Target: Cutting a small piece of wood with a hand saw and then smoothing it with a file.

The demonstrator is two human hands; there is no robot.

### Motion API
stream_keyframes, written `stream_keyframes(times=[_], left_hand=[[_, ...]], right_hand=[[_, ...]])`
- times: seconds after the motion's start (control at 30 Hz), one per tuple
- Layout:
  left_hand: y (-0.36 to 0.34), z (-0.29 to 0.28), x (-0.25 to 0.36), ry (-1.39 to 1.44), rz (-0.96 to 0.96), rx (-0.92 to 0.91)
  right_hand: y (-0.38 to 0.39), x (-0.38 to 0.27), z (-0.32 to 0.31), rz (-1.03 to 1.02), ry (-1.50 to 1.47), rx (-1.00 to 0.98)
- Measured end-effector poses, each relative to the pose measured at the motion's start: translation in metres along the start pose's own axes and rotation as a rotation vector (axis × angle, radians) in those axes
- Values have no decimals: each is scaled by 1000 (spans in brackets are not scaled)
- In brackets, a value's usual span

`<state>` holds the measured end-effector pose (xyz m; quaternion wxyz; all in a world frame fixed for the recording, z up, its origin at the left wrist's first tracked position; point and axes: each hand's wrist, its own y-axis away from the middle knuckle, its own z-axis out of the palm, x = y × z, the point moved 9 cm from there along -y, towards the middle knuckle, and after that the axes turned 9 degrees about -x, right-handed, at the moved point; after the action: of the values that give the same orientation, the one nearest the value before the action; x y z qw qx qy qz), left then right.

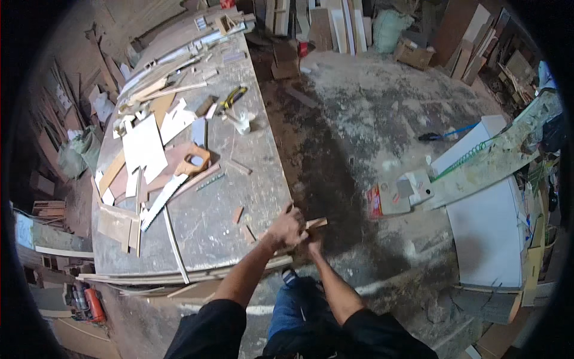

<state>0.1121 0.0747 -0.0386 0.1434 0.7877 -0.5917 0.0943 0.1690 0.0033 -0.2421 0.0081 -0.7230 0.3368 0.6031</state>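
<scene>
At the near right corner of the workbench [239, 197], my two hands are close together. My left hand [286, 228] is closed at the bench edge around a short wooden strip [317, 223], whose pale end juts out to the right. Just below it, my right hand [313, 244] is also closed; whatever lies in its fingers is hidden. Two small reddish wood offcuts, one [237, 215] farther and one [247, 234] nearer, lie left of my left hand. Farther left on the bench rests a handsaw [195, 160] with an orange handle.
White panel pieces [144, 149], wood strips and a yellow-black tool [232, 99] clutter the bench. Thin boards [197, 276] lie along its near edge. To the right stand a long stained board [478, 173] and a white panel [487, 233]. Boards lean at the back.
</scene>
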Motion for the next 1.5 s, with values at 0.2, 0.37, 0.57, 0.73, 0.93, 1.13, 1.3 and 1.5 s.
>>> stream_keyframes(times=[0.2,0.37,0.57,0.73,0.93,1.13,1.3,1.5], left_hand=[[-2,-1,1,4,-24,-88],[2,-6,3,26,-13,21],[-4,-3,-4,34,8,2],[0,-4,3,-30,7,45],[-3,0,-2,-5,9,-23],[-3,-2,-2,23,-34,-55],[-5,-2,-5,6,-25,-64],[-6,2,-6,45,-5,-31]], right_hand=[[-1,-29,4,-223,-42,-128],[-15,-13,10,-100,-593,-114],[-7,-5,18,-53,138,-141],[-8,22,23,-60,-165,-39],[-32,41,29,-20,-291,26],[-23,42,45,32,-999,-199],[-4,12,26,-236,-754,-211],[-17,-23,19,-172,-313,-61]])
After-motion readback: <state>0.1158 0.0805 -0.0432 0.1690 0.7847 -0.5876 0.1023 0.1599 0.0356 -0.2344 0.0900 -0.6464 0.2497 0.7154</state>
